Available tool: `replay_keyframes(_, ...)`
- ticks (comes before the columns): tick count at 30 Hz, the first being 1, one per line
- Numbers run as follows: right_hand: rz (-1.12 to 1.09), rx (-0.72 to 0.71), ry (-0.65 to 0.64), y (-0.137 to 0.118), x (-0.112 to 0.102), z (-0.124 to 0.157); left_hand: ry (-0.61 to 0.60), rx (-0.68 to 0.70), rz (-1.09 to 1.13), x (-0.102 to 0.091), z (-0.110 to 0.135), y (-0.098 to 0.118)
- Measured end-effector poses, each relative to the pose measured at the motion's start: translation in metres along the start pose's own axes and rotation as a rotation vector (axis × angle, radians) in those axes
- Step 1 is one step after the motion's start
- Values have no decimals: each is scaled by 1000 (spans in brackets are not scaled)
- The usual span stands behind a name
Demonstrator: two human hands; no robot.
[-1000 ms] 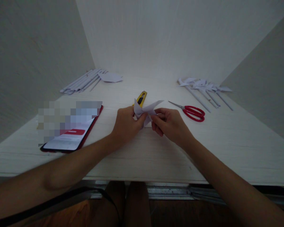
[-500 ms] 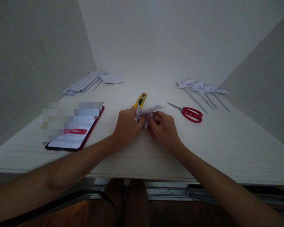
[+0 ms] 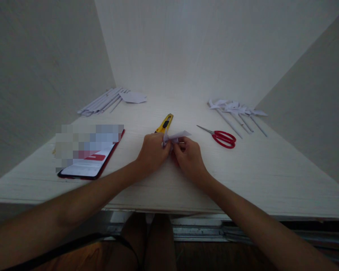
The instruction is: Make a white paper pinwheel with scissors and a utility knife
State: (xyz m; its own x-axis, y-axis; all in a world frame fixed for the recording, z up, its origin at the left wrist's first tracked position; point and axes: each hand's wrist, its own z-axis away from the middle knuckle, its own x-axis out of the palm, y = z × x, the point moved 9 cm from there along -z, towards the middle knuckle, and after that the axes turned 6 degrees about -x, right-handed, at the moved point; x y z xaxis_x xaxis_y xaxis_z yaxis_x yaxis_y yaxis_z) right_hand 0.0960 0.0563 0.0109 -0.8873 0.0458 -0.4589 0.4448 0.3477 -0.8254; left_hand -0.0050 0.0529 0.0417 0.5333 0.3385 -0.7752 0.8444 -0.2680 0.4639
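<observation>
A white paper pinwheel (image 3: 178, 136) with folded blades is held between my two hands, above the near middle of the white table. My left hand (image 3: 154, 150) is closed on its left side, thumb pressed against the paper. The curled fingers of my right hand (image 3: 188, 155) pinch its lower right part. The pinwheel's underside and centre are hidden by my fingers. Just beyond my left hand lies a yellow box cutter (image 3: 165, 122), its lower end covered by the hand. Red-handled scissors (image 3: 219, 137) lie to the right of my right hand, blades pointing left.
At the back left lie several rolled paper sticks (image 3: 101, 102) beside a flat piece of white paper (image 3: 134, 97). Several finished-looking paper pinwheels (image 3: 233, 107) on sticks lie at the back right. A phone (image 3: 87, 165) rests at the left. Walls enclose the table on three sides.
My hands still hold the pinwheel, and my right hand has shifted slightly closer to my left. The whole view has moved a little.
</observation>
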Motion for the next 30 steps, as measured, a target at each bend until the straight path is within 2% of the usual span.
replay_keyframes(11,23,-27,-6,4,2,-2,-39,19,-61,4,0,4)
replay_keyframes(22,1,-15,-5,10,3,-3,15,150,-101,5,-2,12)
replay_keyframes(30,8,6,3,14,3,-5,11,222,-96,9,0,16)
